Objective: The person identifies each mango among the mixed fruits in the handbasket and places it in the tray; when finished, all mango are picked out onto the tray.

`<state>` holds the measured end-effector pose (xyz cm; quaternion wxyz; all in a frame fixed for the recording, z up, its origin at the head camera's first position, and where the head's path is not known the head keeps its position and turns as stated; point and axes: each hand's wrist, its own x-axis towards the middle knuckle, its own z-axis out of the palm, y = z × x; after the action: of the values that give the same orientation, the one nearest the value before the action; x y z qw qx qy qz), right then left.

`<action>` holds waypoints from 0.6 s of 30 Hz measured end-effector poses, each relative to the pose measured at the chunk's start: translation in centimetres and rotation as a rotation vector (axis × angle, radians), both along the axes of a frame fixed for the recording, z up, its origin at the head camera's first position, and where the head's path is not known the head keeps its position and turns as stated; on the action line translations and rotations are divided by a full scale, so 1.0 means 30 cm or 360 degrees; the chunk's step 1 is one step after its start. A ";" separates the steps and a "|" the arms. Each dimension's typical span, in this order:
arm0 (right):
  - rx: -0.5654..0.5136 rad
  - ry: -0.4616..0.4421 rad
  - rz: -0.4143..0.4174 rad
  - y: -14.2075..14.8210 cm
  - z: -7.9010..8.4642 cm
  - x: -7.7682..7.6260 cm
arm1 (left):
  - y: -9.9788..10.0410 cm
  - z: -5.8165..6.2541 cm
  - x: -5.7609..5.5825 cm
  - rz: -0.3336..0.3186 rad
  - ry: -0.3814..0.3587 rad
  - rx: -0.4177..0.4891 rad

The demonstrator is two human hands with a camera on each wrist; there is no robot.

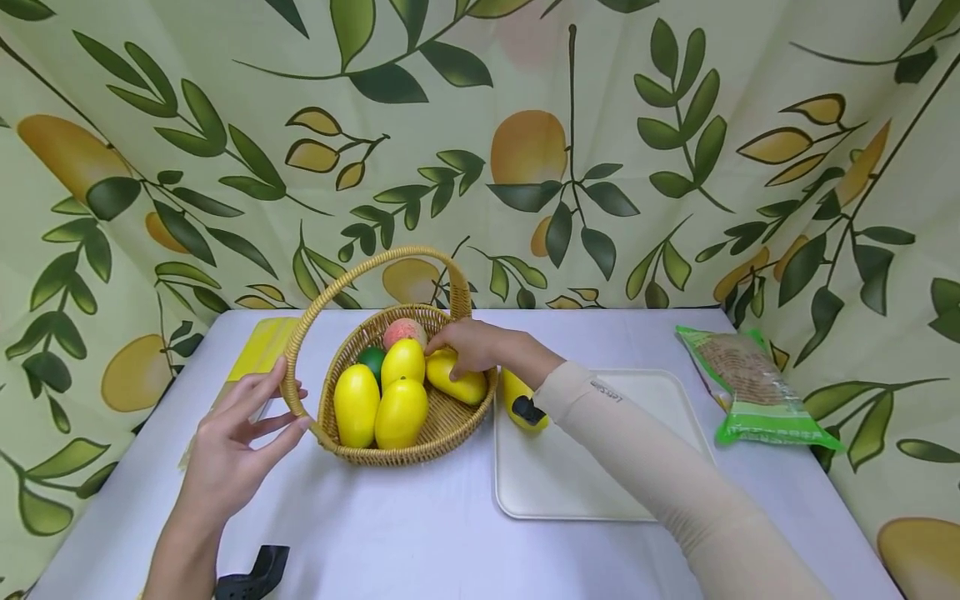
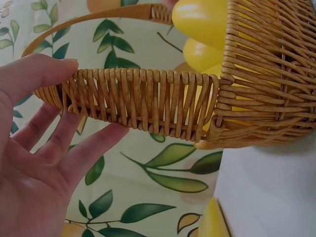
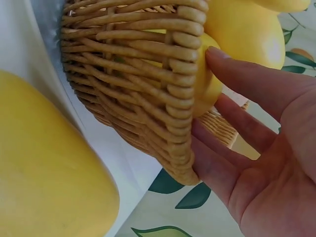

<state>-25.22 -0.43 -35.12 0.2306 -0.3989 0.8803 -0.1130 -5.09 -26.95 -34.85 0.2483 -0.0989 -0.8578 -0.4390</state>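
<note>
A wicker basket (image 1: 442, 455) stands on the table, its tall arched handle (image 1: 362, 268) rising over it. Thumb and fingers of my left hand (image 1: 225, 446) pinch the handle's left side low down; the left wrist view shows the thumb over one edge of the handle (image 2: 143, 103). My right hand (image 1: 480, 343) reaches over the basket's right rim and grips a yellow mango (image 1: 459, 387) inside. In the right wrist view the thumb lies on that mango (image 3: 210, 84), partly hidden by the wicker. Several more mangoes (image 1: 402, 412), a pinkish peach (image 1: 405, 332) and a dark green fruit (image 1: 371, 360) share the basket.
Right of the basket is a white tray (image 1: 585, 492) with another mango (image 1: 517, 392) at its left edge, beneath my right forearm. A green-edged packet (image 1: 750, 383) lies at the far right. Something flat and yellow (image 1: 262, 346) sits behind my left hand. Leaf-patterned cloth surrounds the table.
</note>
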 end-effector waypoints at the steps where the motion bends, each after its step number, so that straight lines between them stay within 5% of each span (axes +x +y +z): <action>1: 0.0002 -0.0003 -0.0002 -0.001 0.001 0.000 | 0.000 0.001 -0.001 0.0000 0.0000 0.0000; 18: 0.0159 -0.0080 -0.0043 -0.040 0.027 -0.022 | 0.004 0.004 0.000 0.0010 -0.0051 -0.0005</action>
<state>-25.87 -1.61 -34.30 0.2707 -0.3720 0.8841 -0.0821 -5.07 -26.83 -34.74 0.2358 -0.0896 -0.8627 -0.4384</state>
